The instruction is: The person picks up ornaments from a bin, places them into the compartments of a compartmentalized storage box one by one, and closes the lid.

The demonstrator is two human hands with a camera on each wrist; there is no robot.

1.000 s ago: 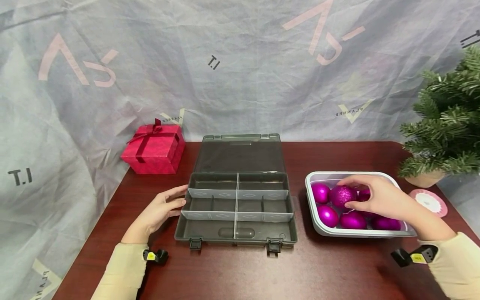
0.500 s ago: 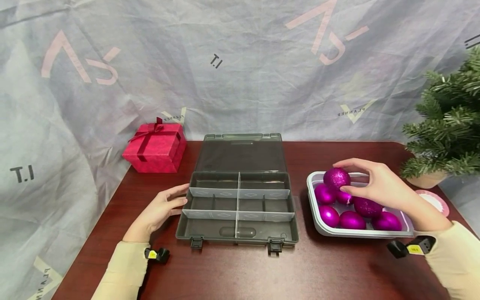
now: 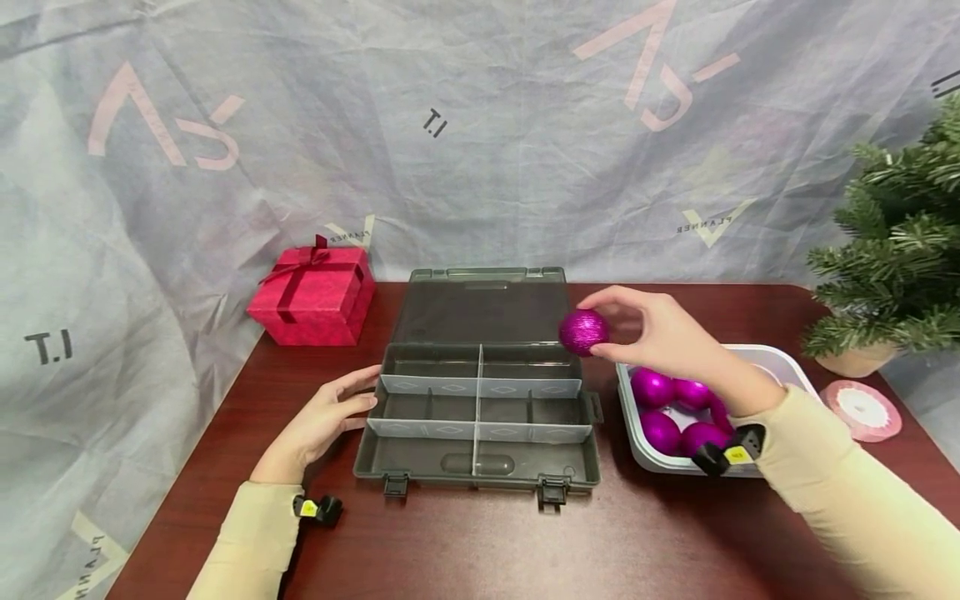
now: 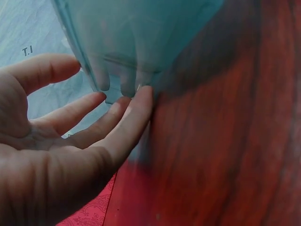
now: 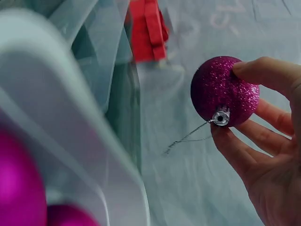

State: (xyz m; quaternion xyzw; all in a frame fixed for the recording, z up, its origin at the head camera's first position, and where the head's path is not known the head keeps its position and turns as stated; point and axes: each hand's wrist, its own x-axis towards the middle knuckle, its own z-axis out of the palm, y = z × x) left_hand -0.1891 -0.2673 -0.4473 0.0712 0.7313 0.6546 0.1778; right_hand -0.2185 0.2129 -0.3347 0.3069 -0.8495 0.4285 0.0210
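Note:
A glittery magenta Christmas bauble (image 3: 584,332) is pinched between thumb and fingers of my right hand (image 3: 654,333), near the back right corner of a dark see-through compartment box (image 3: 480,472). In the right wrist view the bauble (image 5: 225,89) shows a silver cap with a string loop. The box lies with its lid (image 3: 483,310) laid back, and grey dividers split it into several bare compartments. Against the box's left side rest the fingertips of my left hand (image 3: 324,421); in the left wrist view that hand (image 4: 70,127) has extended fingers touching the wall.
A white tub (image 3: 637,442) with several magenta baubles (image 3: 661,432) stands right of the box, partly covered by my right forearm. Behind it are a ribbon roll (image 3: 861,410) and a small artificial tree (image 3: 892,258). A red gift box (image 3: 313,296) sits back left.
My right hand has lifted the glittery bauble out of the white tub and carried it left to the box's back right corner. The left hand stays at the box's side.

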